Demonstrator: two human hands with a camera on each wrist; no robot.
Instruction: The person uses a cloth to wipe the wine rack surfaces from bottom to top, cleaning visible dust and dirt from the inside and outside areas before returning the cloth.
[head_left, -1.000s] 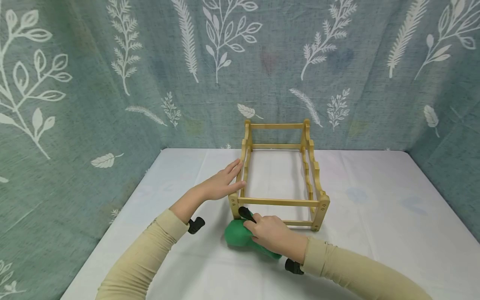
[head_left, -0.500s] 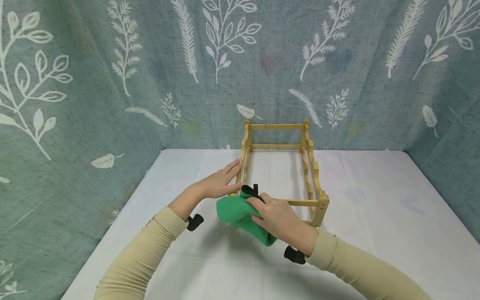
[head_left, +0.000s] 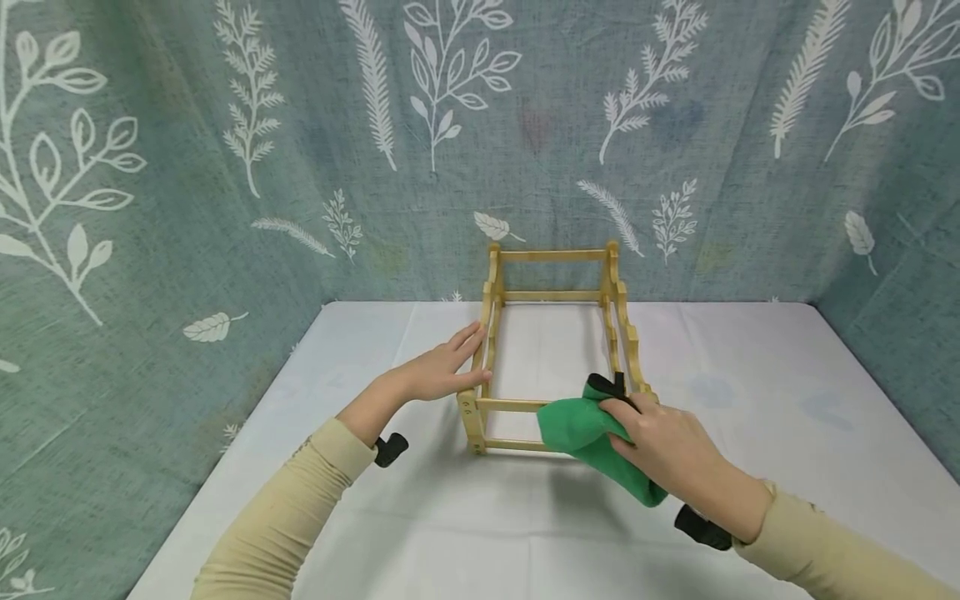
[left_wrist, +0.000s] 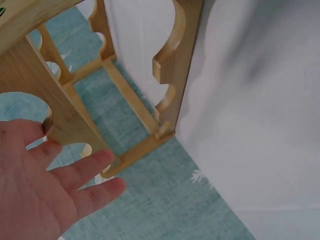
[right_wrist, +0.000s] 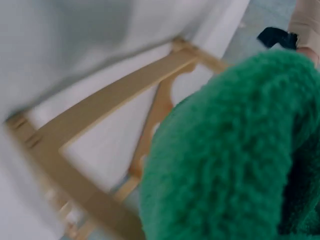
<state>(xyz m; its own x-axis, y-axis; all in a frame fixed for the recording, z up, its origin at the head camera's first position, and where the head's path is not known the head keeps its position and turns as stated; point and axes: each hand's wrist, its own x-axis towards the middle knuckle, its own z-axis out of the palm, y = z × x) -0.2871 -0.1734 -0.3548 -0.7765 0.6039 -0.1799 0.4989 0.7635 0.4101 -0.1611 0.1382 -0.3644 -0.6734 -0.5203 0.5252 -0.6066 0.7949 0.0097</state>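
Note:
A wooden rack (head_left: 517,405) with scalloped side rails stands on the white table. My left hand (head_left: 438,371) rests at its left side rail, fingers extended; the left wrist view has those fingers (left_wrist: 92,167) against the notched side board (left_wrist: 55,95). In the right hand (head_left: 671,437) is a green fluffy cloth (head_left: 581,429) with a black strip at its top, gripped between thumb and fingers. The cloth hangs folded at the rack's front right corner and hides that corner. Its pile fills much of the right wrist view, beside the rack's frame.
The white table (head_left: 420,533) extends on both sides of the rack. Behind and to the left hangs a blue-green curtain (head_left: 300,150) with white leaf prints. A black wrist camera (head_left: 701,527) sits under the right sleeve.
The right hand has lifted the green cloth from low before the rack's left front leg, then carried it right to the right front corner. The left hand has stayed at the left rail.

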